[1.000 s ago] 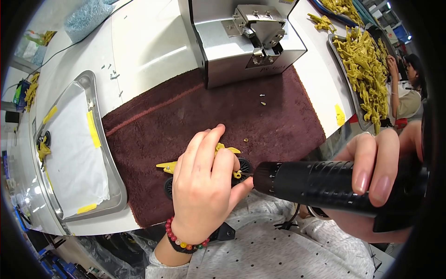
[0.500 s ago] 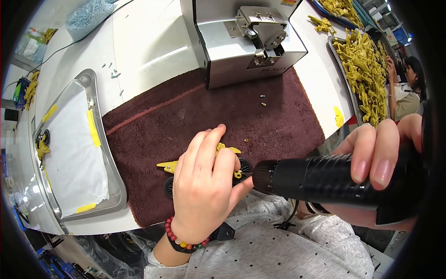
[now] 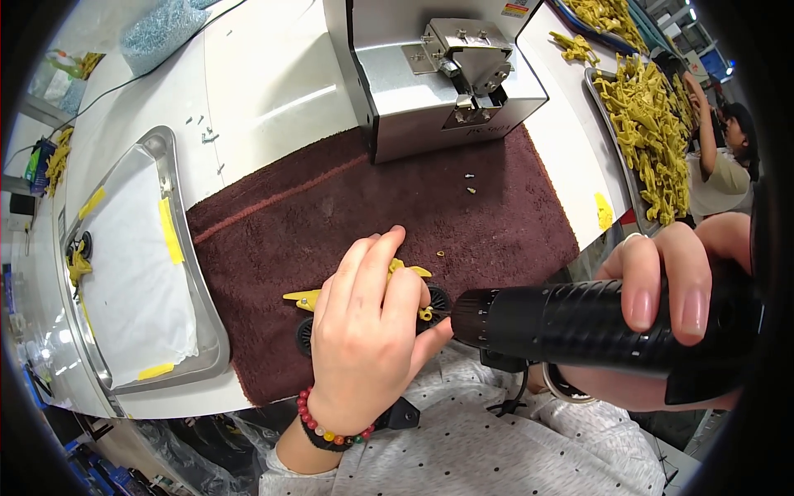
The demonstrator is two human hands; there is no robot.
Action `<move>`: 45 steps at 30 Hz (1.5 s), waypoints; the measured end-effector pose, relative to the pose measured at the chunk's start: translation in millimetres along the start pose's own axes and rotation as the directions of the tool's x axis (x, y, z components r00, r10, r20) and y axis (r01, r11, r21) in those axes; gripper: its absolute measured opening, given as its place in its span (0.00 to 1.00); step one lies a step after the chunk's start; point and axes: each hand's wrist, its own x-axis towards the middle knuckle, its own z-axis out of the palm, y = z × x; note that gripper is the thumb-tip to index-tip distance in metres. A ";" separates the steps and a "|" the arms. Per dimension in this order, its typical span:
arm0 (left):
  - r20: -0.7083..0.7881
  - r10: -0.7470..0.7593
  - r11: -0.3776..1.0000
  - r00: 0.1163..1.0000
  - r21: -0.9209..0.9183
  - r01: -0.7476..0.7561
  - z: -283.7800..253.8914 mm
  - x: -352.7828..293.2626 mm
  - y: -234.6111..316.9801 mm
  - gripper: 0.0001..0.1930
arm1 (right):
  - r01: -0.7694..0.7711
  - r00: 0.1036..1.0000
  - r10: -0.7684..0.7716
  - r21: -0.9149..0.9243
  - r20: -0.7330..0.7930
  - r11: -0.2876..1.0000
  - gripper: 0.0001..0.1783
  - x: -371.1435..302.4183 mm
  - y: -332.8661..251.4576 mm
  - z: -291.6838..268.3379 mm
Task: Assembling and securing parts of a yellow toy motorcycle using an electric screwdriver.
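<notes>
My left hand (image 3: 360, 326) presses down over a small yellow toy motorcycle (image 3: 301, 299) with black spoked wheels, holding it on the brown towel (image 3: 331, 202). Most of the toy's body is hidden under my fingers. From the right, my right hand (image 3: 674, 281) grips a black electric screwdriver (image 3: 571, 318), held level. Its nose points left at the wheel (image 3: 434, 299) beside my left thumb; whether the bit touches the toy I cannot tell. A tiny yellowish piece (image 3: 440, 254) lies just beyond my left hand, and small screws (image 3: 471, 184) rest farther back on the towel.
A grey metal machine (image 3: 447, 136) stands at the towel's far edge. On the left is a metal tray (image 3: 217, 347), lined white, with a yellow-and-black part (image 3: 78, 264). Loose screws (image 3: 208, 136) lie behind it. Yellow parts (image 3: 645, 140) fill a tray at right, near another person (image 3: 719, 182).
My hands, the toy and the screwdriver keep nearly the same places, with only a slight shift of the view. The other person at the right has raised an arm.
</notes>
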 end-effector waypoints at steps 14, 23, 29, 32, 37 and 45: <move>0.011 -0.012 0.999 1.000 0.036 0.012 -1.2 -5.8 -9.0 0.22 | -0.014 0.999 0.015 0.031 -0.039 0.999 0.24 -25.6 -15.1 -7.6; 0.006 -0.001 1.000 1.000 0.015 0.001 -1.5 -3.7 -5.7 0.22 | 0.039 0.999 -0.040 0.008 0.006 0.999 0.21 -30.0 -20.5 -26.6; 0.013 -0.003 1.000 1.000 0.012 0.002 -0.7 -2.5 -4.9 0.22 | 0.177 0.982 -0.172 0.066 -0.073 0.982 0.22 -29.7 -4.6 -17.3; -0.001 -0.003 0.999 1.000 0.032 0.003 0.6 -3.9 -6.9 0.22 | 0.183 0.980 -0.176 0.081 -0.089 0.980 0.23 -30.8 -3.7 -17.5; -0.002 0.005 0.999 1.000 0.033 -0.005 -0.5 -3.0 -6.1 0.22 | 0.196 0.976 -0.184 0.097 -0.120 0.976 0.24 -32.8 -8.4 -20.8; 0.028 0.009 1.000 1.000 0.029 -0.010 -2.7 -1.3 -3.1 0.20 | 0.237 0.953 -0.227 0.029 -0.199 0.971 0.26 -36.2 -29.5 -36.8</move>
